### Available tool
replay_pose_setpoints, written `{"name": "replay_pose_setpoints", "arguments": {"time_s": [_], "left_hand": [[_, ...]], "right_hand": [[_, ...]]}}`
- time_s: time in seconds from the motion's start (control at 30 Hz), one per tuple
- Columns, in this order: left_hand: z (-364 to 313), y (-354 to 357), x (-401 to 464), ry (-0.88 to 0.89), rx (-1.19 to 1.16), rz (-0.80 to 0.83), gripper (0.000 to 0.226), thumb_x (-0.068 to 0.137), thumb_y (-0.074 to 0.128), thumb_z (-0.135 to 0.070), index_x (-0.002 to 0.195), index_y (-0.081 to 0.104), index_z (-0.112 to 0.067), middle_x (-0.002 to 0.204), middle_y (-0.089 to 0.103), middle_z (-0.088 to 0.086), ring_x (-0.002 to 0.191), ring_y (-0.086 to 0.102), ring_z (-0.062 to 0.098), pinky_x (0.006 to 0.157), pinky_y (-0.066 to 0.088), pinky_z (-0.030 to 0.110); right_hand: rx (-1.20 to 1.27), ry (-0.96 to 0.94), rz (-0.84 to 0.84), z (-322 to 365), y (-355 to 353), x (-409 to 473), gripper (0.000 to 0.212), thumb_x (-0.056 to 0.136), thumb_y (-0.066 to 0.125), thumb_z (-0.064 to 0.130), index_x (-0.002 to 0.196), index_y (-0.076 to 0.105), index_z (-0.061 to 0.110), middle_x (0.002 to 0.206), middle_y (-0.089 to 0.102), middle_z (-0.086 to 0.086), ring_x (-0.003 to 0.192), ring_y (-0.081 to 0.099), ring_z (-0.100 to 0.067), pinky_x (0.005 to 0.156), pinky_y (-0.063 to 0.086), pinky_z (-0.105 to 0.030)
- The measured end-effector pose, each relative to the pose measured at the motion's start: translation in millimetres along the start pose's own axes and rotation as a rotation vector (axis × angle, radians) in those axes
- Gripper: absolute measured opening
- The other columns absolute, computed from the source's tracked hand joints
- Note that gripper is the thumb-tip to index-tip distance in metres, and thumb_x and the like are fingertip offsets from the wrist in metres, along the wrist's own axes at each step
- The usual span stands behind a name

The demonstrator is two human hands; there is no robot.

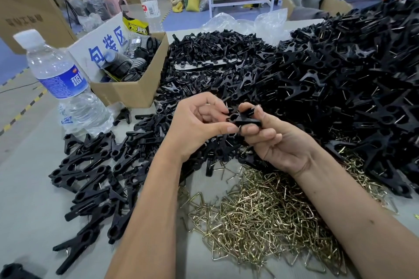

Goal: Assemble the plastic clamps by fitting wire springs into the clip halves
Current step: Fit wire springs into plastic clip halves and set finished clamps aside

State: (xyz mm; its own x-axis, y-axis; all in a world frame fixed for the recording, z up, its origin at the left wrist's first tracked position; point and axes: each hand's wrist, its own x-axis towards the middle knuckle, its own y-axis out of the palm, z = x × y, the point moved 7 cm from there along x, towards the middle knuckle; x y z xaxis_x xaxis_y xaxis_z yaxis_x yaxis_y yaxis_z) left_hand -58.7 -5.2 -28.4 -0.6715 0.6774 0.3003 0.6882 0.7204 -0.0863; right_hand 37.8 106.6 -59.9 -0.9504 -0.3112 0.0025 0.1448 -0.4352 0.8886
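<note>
Both hands met above the table (27, 199), just over the near edge of the clip pile. My left hand (195, 127) pinched one end of a black clamp (243, 118) between thumb and curled fingers; my right hand (275, 140) gripped the other end, fingers wrapped under it. A thin wire tip showed at the clamp's top, near the left fingertips. Loose brass-coloured wire springs (260, 217) lay heaped under my forearms. Finished clamps (90, 179) sat scattered at left, unassembled clip halves (217, 52) piled behind. A water bottle (65, 81) stood beside a cardboard box (129, 90).
</note>
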Motion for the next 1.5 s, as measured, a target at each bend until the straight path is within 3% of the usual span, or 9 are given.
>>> {"name": "replay_pose_setpoints", "arguments": {"time_s": [0.33, 0.6, 0.73, 0.9, 1.0, 1.1, 1.2, 1.33, 1.5], "left_hand": [[-11, 0, -2, 0.017, 0.004, 0.003, 0.026, 0.066, 0.091, -0.012, 0.085, 0.074, -0.016, 0.074, 0.077, 0.004, 0.067, 0.072, 0.012, 0.067, 0.057, 0.021], [1, -110, -9, -0.219, 0.23, -0.763, 0.018, 0.081, 0.086, -0.012, 0.09, 0.073, -0.019, 0.08, 0.077, -0.003, 0.07, 0.071, 0.007, 0.077, 0.061, 0.034], [10, -131, 3, -0.431, 0.457, -0.691, 0.017, 0.082, 0.083, -0.01, 0.082, 0.073, -0.023, 0.088, 0.077, -0.003, 0.089, 0.074, 0.017, 0.092, 0.06, 0.044], [9, -129, 21, -0.515, 0.804, -0.487, 0.018, 0.083, 0.085, -0.018, 0.073, 0.072, -0.027, 0.083, 0.073, -0.011, 0.086, 0.068, 0.009, 0.081, 0.053, 0.029], [13, -121, 32, -0.561, 0.918, -0.357, 0.018, 0.083, 0.085, -0.027, 0.073, 0.072, -0.03, 0.088, 0.075, -0.006, 0.09, 0.069, 0.015, 0.079, 0.051, 0.029], [17, -111, 41, -0.567, 0.996, -0.299, 0.014, 0.083, 0.085, -0.024, 0.078, 0.073, -0.03, 0.099, 0.076, -0.001, 0.097, 0.069, 0.022, 0.086, 0.054, 0.031], [24, -101, 49, -0.578, 1.03, -0.225, 0.024, 0.084, 0.081, -0.021, 0.107, 0.078, -0.027, 0.11, 0.074, 0.004, 0.099, 0.068, 0.026, 0.082, 0.052, 0.031], [28, -99, 53, -0.609, 1.026, -0.221, 0.021, 0.085, 0.074, -0.013, 0.099, 0.078, -0.028, 0.106, 0.075, 0.004, 0.092, 0.066, 0.025, 0.075, 0.047, 0.03], [33, -112, 49, -0.593, 0.962, -0.307, 0.012, 0.085, 0.084, -0.029, 0.08, 0.074, -0.027, 0.089, 0.07, -0.002, 0.086, 0.063, 0.019, 0.074, 0.044, 0.027]], "right_hand": [[-0.116, 0.011, -0.04, 7, 5, -4, 0.027, 0.08, 0.085, 0.005, 0.103, 0.072, 0.003, 0.07, 0.057, -0.014, 0.045, 0.058, -0.007, 0.034, 0.046, -0.014], [-1.32, -0.631, -0.811, 143, 42, -14, 0.027, 0.088, 0.082, 0.026, 0.113, 0.08, 0.016, 0.068, 0.072, -0.002, 0.047, 0.059, -0.01, 0.044, 0.048, -0.019], [-1.973, -0.542, -1.238, 177, 61, -3, 0.066, 0.075, 0.091, 0.045, 0.131, 0.071, 0.017, 0.119, 0.074, -0.013, 0.106, 0.071, -0.028, 0.102, 0.054, -0.038], [-2.171, -0.388, -0.75, 107, 82, 74, 0.005, 0.085, 0.084, 0.023, 0.089, 0.081, 0.022, 0.072, 0.066, 0.017, 0.062, 0.058, 0.001, 0.065, 0.05, -0.014], [-2.297, 0.009, -0.441, 51, 62, 122, 0.011, 0.088, 0.081, 0.015, 0.088, 0.082, 0.026, 0.076, 0.071, 0.016, 0.065, 0.063, -0.001, 0.071, 0.057, -0.021], [-2.45, 0.287, -0.325, 21, 43, 145, 0.028, 0.087, 0.082, 0.039, 0.11, 0.078, 0.023, 0.098, 0.074, 0.001, 0.085, 0.064, -0.02, 0.084, 0.057, -0.033], [-2.513, 0.4, -0.267, 9, 38, 152, 0.049, 0.083, 0.08, 0.056, 0.108, 0.068, 0.017, 0.083, 0.061, 0.004, 0.088, 0.061, -0.028, 0.081, 0.056, -0.037], [-2.415, 0.35, -0.302, 3, 38, 152, 0.032, 0.082, 0.084, 0.043, 0.087, 0.064, 0.018, 0.083, 0.063, 0.004, 0.09, 0.062, -0.027, 0.085, 0.057, -0.039], [-2.19, 0.28, -0.291, 7, 34, 140, 0.015, 0.086, 0.082, 0.021, 0.097, 0.077, 0.012, 0.084, 0.071, 0.003, 0.085, 0.064, -0.019, 0.081, 0.056, -0.033]]}}
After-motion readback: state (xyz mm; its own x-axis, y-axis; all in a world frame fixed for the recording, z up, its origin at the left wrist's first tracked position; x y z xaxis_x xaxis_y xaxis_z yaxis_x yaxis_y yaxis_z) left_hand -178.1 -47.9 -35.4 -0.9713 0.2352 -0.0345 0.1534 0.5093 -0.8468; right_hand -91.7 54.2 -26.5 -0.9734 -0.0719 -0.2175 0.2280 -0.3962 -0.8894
